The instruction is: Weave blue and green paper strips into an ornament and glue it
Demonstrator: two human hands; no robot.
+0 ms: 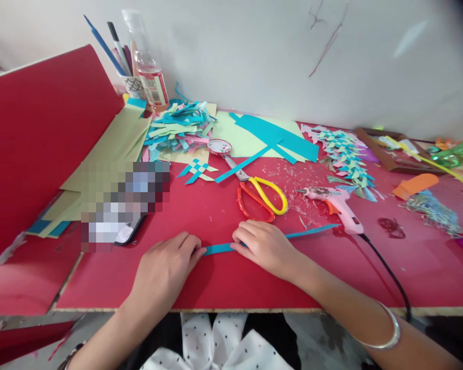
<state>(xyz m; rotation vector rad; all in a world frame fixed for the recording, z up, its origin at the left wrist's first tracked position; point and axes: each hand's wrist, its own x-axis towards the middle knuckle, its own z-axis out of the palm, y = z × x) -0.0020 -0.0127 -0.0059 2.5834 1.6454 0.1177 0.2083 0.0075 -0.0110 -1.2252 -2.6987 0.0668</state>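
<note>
A narrow blue paper strip (219, 248) lies across the red tabletop near its front edge. My left hand (168, 262) pinches the strip's left end, fingers closed. Farther right along the same strip, my right hand (260, 245) grips it with bent fingers, and the strip's free end runs on toward the pink glue gun (334, 201). Scissors (260, 192) with one red and one yellow handle lie just beyond my right hand. A small woven piece of blue and pale green paper (196, 170) rests left of the scissors.
Behind are a heap of cut paper strips (181, 128), blue paper (275, 134) and a woven paper band (343, 154). A phone (133, 228) lies at left, beside stacked pale sheets (100, 144). A bottle (150, 77) stands near the wall. The glue gun's cord (389, 272) crosses the front edge.
</note>
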